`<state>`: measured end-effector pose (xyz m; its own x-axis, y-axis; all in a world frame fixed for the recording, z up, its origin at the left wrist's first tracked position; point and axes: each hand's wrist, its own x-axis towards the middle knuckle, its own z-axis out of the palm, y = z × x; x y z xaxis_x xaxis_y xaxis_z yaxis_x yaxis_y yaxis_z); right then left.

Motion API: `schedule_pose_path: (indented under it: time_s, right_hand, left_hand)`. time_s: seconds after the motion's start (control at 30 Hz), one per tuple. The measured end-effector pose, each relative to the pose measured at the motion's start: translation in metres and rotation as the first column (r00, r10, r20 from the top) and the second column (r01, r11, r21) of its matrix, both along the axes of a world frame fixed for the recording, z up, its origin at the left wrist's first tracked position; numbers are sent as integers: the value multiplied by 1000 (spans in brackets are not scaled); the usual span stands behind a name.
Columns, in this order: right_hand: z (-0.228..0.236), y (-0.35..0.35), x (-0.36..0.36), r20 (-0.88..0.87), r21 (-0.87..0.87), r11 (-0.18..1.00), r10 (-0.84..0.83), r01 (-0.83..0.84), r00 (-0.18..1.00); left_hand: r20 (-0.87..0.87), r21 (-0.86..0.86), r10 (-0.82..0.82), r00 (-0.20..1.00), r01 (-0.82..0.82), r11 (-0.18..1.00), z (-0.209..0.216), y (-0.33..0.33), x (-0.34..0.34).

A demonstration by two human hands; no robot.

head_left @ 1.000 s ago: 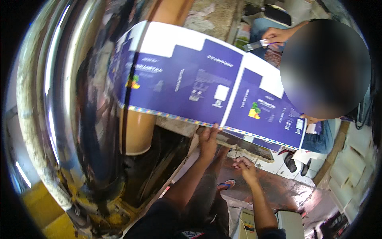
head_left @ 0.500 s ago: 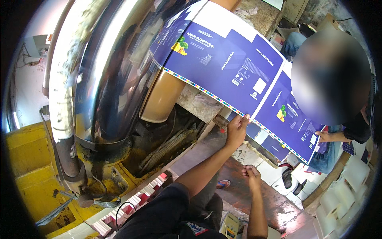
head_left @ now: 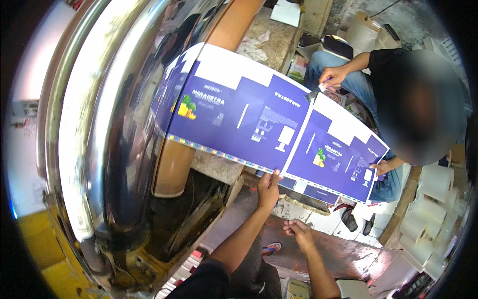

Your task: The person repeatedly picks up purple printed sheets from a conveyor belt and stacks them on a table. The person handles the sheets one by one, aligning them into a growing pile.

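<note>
A long printed sheet (head_left: pixel 234 124), purple and white with fruit pictures, comes off a shiny roller (head_left: pixel 134 114) at the left. My left hand (head_left: pixel 269 188) pinches its near edge, close to the white strip between two printed panels. Lower down and apart from the sheet, my right hand (head_left: pixel 298 233) is closed with curled fingers; whether it holds something small cannot be made out. Across from me, a co-worker's hand (head_left: pixel 333 78) presses a small dark flat tool (head_left: pixel 311 94) onto the far end of the white strip. The co-worker's other hand (head_left: pixel 386 167) holds the sheet's right end.
Below the sheet is a brown roller (head_left: pixel 172 172) in a dark machine frame. Yellow machine parts (head_left: pixel 32 244) stand at lower left. Several pale rolls (head_left: pixel 430 212) lie at the right, beside a wooden beam (head_left: pixel 404 207). Footwear (head_left: pixel 349 219) rests on the white tiles.
The view has shifted, bringing the co-worker's far hand and dark tool at the white strip into sight. My left hand keeps its pinch on the edge; my right hand stays closed below.
</note>
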<state>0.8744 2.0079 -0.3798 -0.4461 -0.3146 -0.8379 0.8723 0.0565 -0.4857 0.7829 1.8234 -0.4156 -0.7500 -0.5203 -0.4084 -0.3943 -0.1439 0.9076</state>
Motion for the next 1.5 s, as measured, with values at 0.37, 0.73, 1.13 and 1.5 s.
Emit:
schedule_pose_path:
  time_s: [0.37,0.73,1.13,1.5]
  right_hand:
    - [90,-178,-336,-886,37,998,60,-58,460]
    - [52,-225,-437,-823,568,822,567,-33,-31]
    - [69,-222,-445,-635,693,655,752,-301,176]
    - [62,-182,-412,-748,637,743,660,205,-71]
  left_hand:
    - [104,168,-51,993,33,985,-10,-11,3]
    - [95,185,-127,987,108,977,-12,-14,10]
    - [137,174,-103,985,79,982,-14,-15,10]
    - [193,166,-68,979,36,985,-17,-16,0]
